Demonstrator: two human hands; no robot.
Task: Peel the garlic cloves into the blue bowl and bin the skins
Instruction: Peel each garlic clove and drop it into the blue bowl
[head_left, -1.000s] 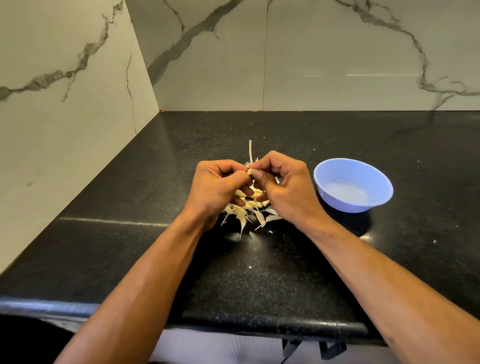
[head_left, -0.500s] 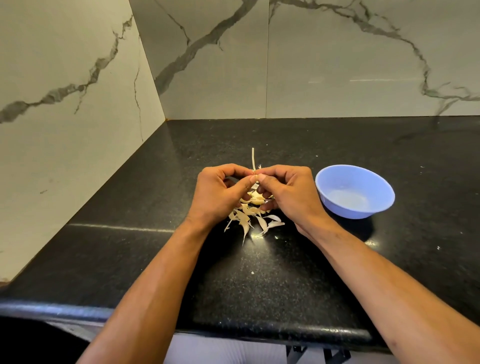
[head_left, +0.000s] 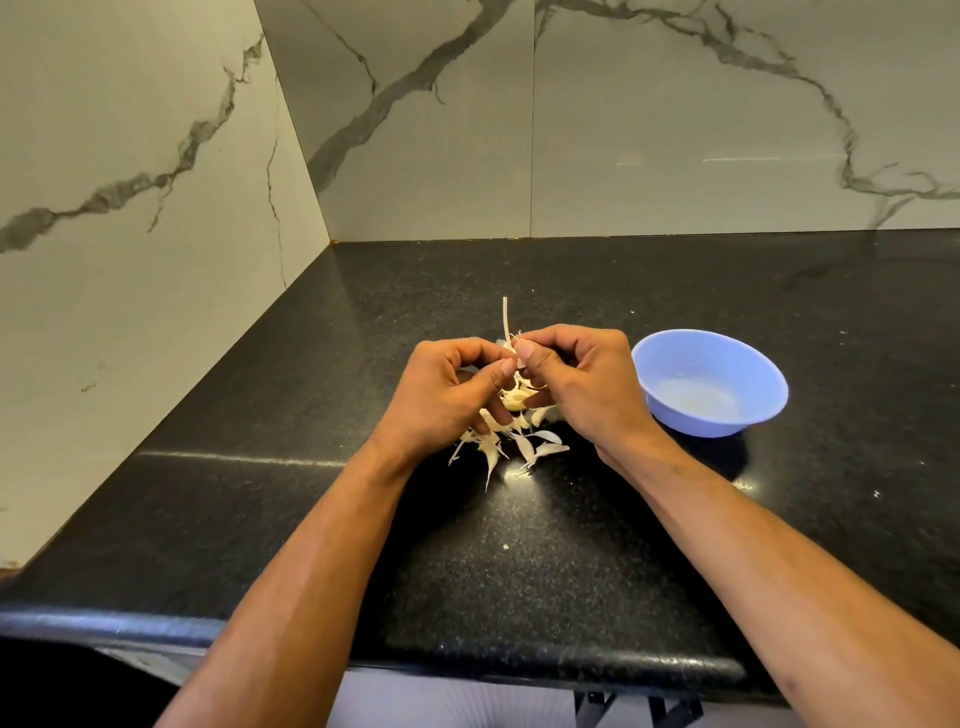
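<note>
A person's two bare hands met over the middle of a black stone table, seen from above and behind the forearms. The left hand (head_left: 447, 395) and the right hand (head_left: 576, 384) were both curled, thumbs and forefingers pressed together on one small garlic clove (head_left: 511, 347) held between them. A long dry stem (head_left: 505, 317) stuck up from that pinch, pointing toward the table's back edge. Each grip was tight and fingertip-only, which suited picking thin skin off a small piece; how much skin remained on it could not be told.

The hands worked directly above a loose pile of pale garlic pieces and skins (head_left: 511, 436), so whatever came away would likely drop onto the same heap instead of scattering. Which pieces in the pile were whole cloves and which were only skins was hard to tell.

A blue bowl (head_left: 769, 384) stood just beside the right hand, toward the table's right edge, close enough for that hand to drop a peeled clove in with little reach. It appeared empty. No bin showed anywhere. The peeling seemed to be at an early stage.
</note>
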